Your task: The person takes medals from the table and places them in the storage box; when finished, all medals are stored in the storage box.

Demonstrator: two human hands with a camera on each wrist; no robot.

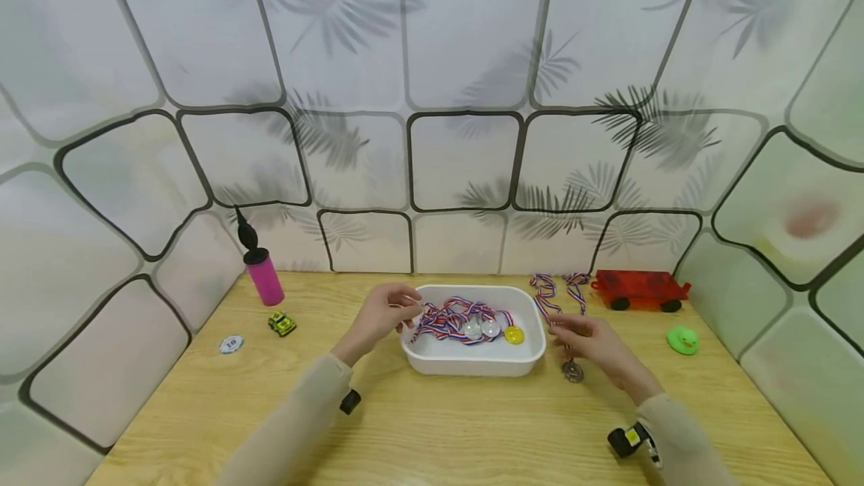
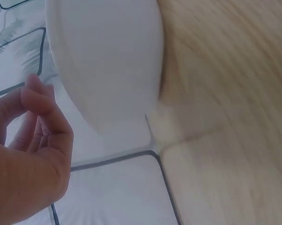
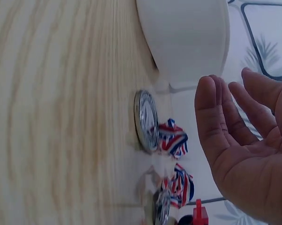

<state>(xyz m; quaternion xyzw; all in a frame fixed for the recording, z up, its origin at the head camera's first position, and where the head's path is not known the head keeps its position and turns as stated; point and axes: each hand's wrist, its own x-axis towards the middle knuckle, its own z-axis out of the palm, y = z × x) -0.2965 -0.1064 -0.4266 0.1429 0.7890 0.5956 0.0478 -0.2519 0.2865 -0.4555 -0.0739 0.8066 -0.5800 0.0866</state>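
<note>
A white plastic bin (image 1: 466, 364) holds silver medals (image 1: 490, 328) and a gold medal (image 1: 514, 334) with tangled red, white and blue ribbons (image 1: 442, 325). At the bin's left rim is my left hand (image 1: 383, 317), fingers loosely bent and holding nothing visible. My right hand (image 1: 590, 345) hovers by the right end, its fingers relaxed with nothing between them. Beside it on the table lies a dark-toned medal (image 1: 572, 371), its ribbon (image 1: 543, 295) partly hidden under the hand. The right wrist view shows two medals there, the nearer one (image 3: 146, 121) standing out large.
A red toy wagon (image 1: 637, 290) and a green rubber duck (image 1: 683, 340) sit to the right. On the left are a pink cylinder with a black top (image 1: 265, 280), a small yellow-green toy car (image 1: 282, 323) and a round token (image 1: 231, 343). A patterned curtain (image 1: 466, 163) borders the table's back.
</note>
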